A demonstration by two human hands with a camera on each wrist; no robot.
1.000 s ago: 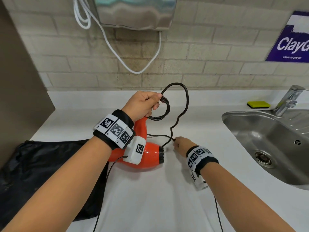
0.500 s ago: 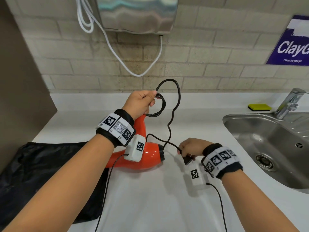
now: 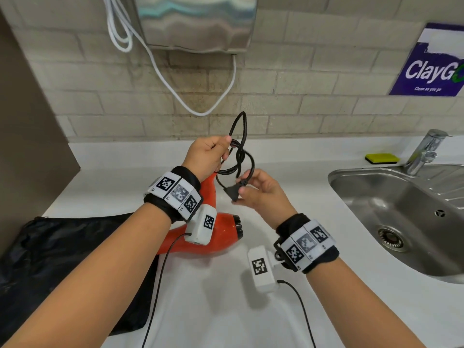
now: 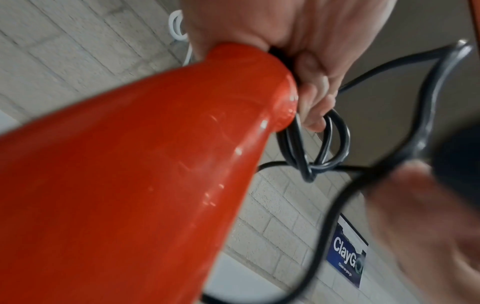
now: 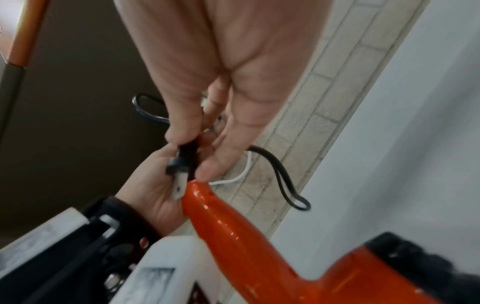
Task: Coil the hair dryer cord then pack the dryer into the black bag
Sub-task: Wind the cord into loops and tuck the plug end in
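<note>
The orange hair dryer rests on the white counter, its handle rising toward my left hand. That hand grips the handle's end together with several loops of the black cord, also seen as a bundle of black cord below its fingers. My right hand pinches the cord's black plug just right of the handle; the plug shows its metal prong between thumb and fingers. The black bag lies flat on the counter at the left, partly under my left forearm.
A steel sink with a tap lies at the right, a yellow sponge behind it. A metal hand dryer with a white cable hangs on the brick wall. A brown panel borders the left.
My right hand rose from the counter with the plug end and came up beside the coil in my left hand. The loose cord loop shrank and stands narrower.
</note>
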